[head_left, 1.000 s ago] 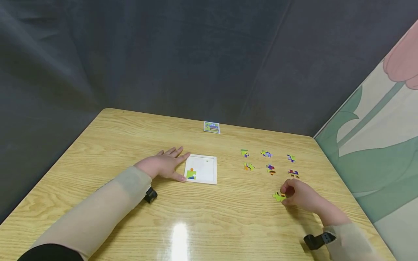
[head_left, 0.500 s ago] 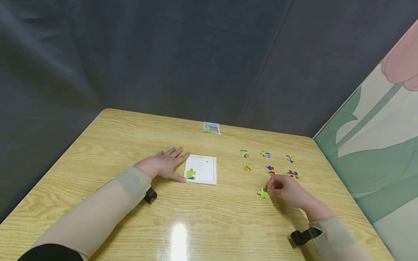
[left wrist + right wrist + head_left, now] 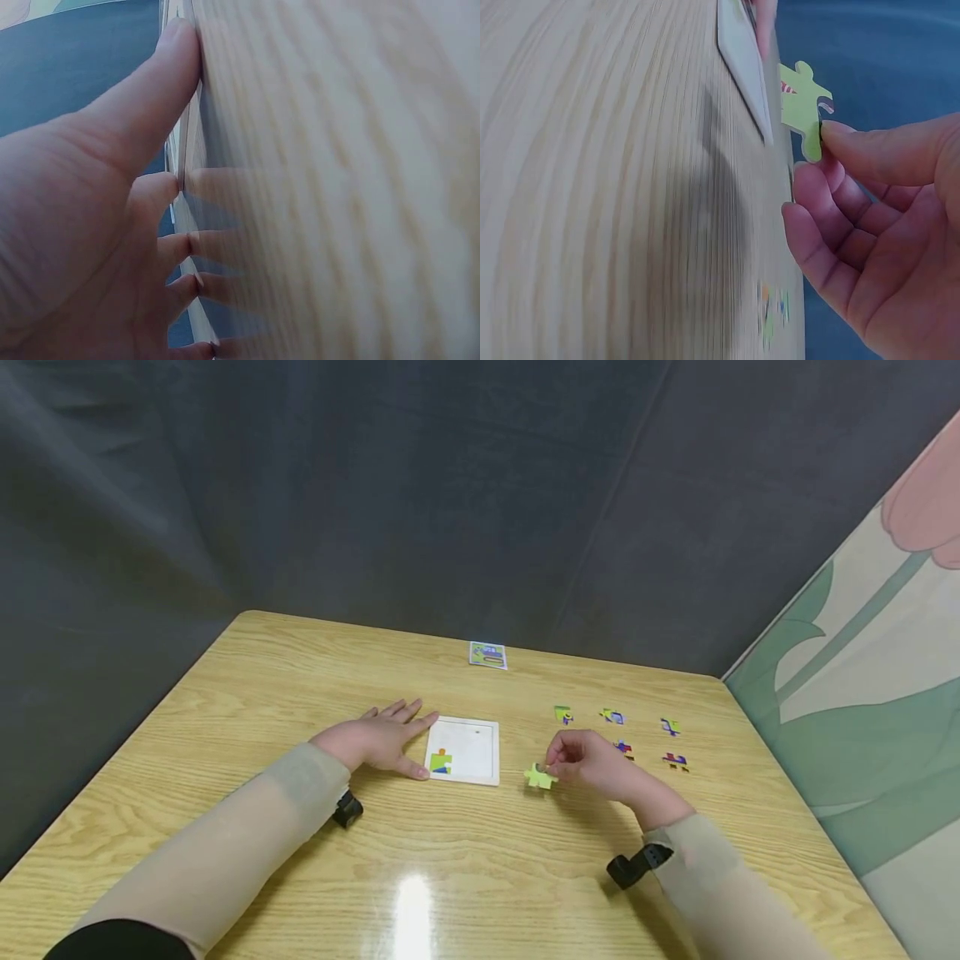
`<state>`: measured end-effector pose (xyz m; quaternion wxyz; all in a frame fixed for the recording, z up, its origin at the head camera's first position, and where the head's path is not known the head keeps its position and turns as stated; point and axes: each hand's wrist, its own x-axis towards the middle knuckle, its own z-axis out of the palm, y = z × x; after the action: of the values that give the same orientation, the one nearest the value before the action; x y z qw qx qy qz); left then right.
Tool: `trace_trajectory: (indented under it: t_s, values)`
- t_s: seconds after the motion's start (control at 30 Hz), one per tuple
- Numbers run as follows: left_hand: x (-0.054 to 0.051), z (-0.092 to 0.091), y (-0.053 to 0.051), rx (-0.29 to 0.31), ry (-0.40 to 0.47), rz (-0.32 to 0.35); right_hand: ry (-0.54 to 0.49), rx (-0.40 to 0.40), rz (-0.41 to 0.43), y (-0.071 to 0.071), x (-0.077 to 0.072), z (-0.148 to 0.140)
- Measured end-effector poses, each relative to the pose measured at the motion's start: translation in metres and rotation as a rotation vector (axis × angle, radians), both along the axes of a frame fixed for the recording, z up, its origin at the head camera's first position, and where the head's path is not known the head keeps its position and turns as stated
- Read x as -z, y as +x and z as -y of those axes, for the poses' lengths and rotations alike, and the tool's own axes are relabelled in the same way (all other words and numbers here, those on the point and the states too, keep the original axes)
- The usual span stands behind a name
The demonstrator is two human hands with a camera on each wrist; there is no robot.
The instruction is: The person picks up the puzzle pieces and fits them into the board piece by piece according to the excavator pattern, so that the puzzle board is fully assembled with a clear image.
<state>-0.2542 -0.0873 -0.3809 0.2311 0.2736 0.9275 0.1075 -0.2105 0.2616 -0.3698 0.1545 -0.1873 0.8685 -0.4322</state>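
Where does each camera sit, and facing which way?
Head: on the head, facing forward and down at the light wooden table; left hand, right hand, beige-sleeved forearms show.
Left wrist: on that wrist, facing along the left hand over the table; thumb, fingers show.
Right wrist: on that wrist, facing the lime-green jigsaw piece pinched by the right hand; parts of both hands show.
Shared: head and right wrist both show the piece and the square white tray.

Passage lies free right of the tray (image 3: pixel 476 752); left hand (image 3: pixel 380 741) blocks its left.
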Motion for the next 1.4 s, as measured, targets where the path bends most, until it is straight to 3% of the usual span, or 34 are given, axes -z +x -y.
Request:
trace_trajectory:
  t_s: [0.2, 0.6, 1.03, 1.4]
  values:
    - [0.001, -0.001, -0.002, 0.005, 0.008, 0.006, 0.0, -0.01, -0.016, -0.01, 0.003, 0.031]
    - [0.002, -0.002, -0.003, -0.008, 0.0, 0.003, -0.042, 0.058, 0.041, -0.024, 0.017, 0.079]
    - [0.003, -0.001, -0.003, -0.015, -0.004, -0.003, 0.006, 0.041, 0.008, -0.026, 0.021, 0.105]
    - [0.003, -0.001, -0.003, -0.019, -0.003, -0.001, 0.046, 0.05, 0.014, -0.029, 0.023, 0.11]
